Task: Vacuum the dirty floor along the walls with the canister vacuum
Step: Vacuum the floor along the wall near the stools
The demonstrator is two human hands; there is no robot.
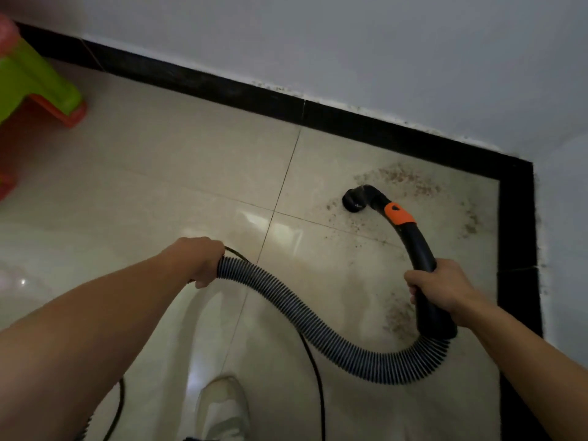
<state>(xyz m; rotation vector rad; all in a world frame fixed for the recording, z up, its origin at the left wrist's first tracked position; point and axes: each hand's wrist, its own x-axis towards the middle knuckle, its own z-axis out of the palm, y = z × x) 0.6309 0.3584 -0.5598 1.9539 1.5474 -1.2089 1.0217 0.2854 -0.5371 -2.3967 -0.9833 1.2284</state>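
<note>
My right hand (440,286) grips the curved black handle (420,246) of the vacuum, which has an orange collar (399,214). Its round black nozzle (354,200) rests on the beige tile floor (191,173) amid brown specks of dirt (404,179) near the room corner. A ribbed grey hose (296,308) loops from the handle's lower end across to my left hand (200,259), which grips the hose together with a thin black cord. The canister itself is out of view.
A black skirting board (222,87) runs along the white wall and turns at the corner (517,173) on the right. A green and orange plastic stool (35,87) stands far left. My pale shoe (222,409) and a black cable (315,377) lie at the bottom.
</note>
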